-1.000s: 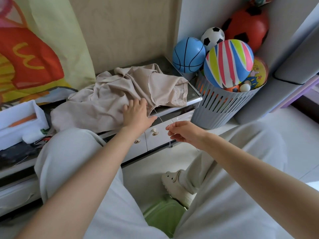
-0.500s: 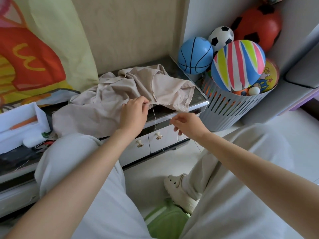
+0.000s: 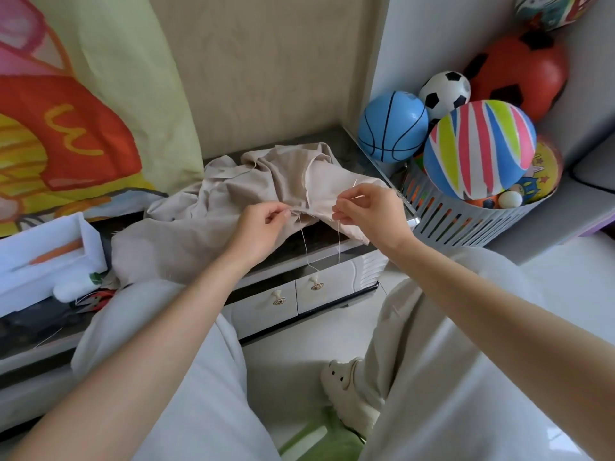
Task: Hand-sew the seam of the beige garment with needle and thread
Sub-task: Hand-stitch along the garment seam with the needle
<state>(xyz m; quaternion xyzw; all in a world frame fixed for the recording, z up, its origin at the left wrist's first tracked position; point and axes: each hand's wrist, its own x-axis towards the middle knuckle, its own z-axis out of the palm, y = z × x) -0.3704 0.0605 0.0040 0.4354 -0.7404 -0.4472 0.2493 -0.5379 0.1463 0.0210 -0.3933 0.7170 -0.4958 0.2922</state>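
The left hand [image 3: 263, 224] pinches the seam edge of the beige garment [image 3: 213, 221] in curled fingers [image 3: 283, 212]; just beside them the right hand [image 3: 367, 207] pinches the needle [image 3: 355, 183] at that edge, and the thread [image 3: 304, 244] loops below both, over the bench [image 3: 319, 236]

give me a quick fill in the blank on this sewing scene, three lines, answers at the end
1. The left hand pinches the seam of the ____ garment.
2. The right hand holds the needle, and the thread hangs in a ____ below both hands.
3. The basketball beside the grey basket is ____.

Missing words: beige; loop; blue
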